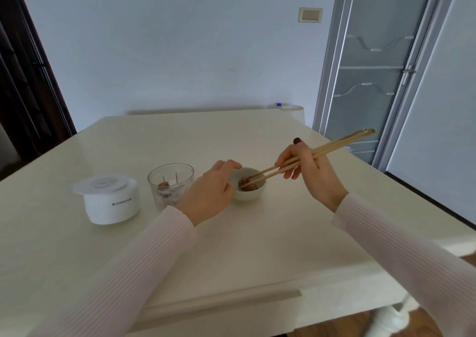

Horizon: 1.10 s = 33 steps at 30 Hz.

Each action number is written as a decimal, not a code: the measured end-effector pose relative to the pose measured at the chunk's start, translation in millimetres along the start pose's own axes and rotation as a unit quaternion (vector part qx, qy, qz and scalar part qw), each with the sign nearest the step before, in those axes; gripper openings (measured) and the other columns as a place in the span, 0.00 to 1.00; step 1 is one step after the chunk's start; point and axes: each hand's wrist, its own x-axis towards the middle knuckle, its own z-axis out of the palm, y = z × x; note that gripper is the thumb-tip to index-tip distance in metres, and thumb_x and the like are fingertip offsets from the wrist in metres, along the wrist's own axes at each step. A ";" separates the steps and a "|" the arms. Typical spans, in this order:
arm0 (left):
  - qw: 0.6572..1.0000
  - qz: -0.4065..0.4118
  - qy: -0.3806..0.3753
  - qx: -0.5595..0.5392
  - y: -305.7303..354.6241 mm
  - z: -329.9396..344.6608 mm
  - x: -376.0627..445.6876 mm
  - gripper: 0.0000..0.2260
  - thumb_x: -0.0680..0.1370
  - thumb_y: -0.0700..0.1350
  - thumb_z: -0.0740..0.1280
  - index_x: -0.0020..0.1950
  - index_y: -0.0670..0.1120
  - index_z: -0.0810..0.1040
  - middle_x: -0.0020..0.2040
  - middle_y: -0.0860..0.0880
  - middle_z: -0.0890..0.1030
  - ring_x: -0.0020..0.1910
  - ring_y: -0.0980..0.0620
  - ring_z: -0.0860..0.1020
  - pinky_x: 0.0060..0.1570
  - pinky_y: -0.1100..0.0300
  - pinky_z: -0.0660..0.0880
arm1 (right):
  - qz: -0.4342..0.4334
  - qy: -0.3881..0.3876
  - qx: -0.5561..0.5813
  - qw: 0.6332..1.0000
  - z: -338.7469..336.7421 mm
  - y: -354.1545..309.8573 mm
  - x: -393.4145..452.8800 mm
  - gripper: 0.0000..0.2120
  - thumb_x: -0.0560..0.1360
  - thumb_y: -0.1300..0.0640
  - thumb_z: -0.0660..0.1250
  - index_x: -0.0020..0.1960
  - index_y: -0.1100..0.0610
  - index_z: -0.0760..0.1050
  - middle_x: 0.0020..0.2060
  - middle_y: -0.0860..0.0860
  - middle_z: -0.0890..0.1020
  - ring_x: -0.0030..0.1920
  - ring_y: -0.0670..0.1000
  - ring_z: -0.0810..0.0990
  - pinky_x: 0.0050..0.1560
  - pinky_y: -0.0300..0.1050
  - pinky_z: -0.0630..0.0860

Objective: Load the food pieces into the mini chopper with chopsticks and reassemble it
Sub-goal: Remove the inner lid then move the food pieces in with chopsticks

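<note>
A small pale bowl (253, 195) sits mid-table with brown food pieces (246, 183) in it. My left hand (210, 191) cups the bowl's left side. A pair of wooden chopsticks (316, 151) is gripped in my right hand (307, 168), and their tips reach into the bowl at the food. Left of the bowl stands the chopper's clear glass cup (168, 186), open on top, with a blade shaft and a few brown pieces inside. Further left is the white motor unit (112, 206) with a flat white lid (101, 184) resting on it.
The white table (231, 246) has its right edge running close behind my right arm and its front edge near me. A clear container with a blue cap (288, 107) stands at the far edge. A glass door is at the right.
</note>
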 end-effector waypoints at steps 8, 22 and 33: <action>1.000 0.002 0.000 -0.001 -2.9 2.9 -0.9 0.17 0.76 0.38 0.57 0.64 0.50 0.68 0.63 0.49 0.72 0.50 0.45 0.79 0.47 0.49 0.76 | 0.015 0.006 0.009 1.000 6.7 8.1 3.5 0.26 0.78 0.47 0.51 0.37 0.60 0.80 0.31 0.56 0.82 0.32 0.52 0.80 0.34 0.42 0.76; 1.000 0.005 0.020 -0.013 -5.7 -5.7 -4.2 0.17 0.77 0.38 0.59 0.64 0.49 0.69 0.63 0.49 0.72 0.51 0.46 0.78 0.49 0.53 0.75 | -0.002 0.024 0.080 0.996 14.3 -0.3 11.0 0.22 0.73 0.53 0.52 0.34 0.61 0.80 0.29 0.54 0.83 0.30 0.57 0.81 0.30 0.41 0.77; 0.996 -0.001 0.093 0.006 -32.8 -55.8 -16.3 0.20 0.76 0.44 0.63 0.67 0.53 0.66 0.64 0.52 0.71 0.57 0.48 0.75 0.53 0.57 0.72 | -0.047 0.012 0.131 0.990 34.7 -27.5 24.6 0.24 0.76 0.54 0.49 0.35 0.60 0.80 0.34 0.64 0.82 0.31 0.59 0.81 0.32 0.43 0.78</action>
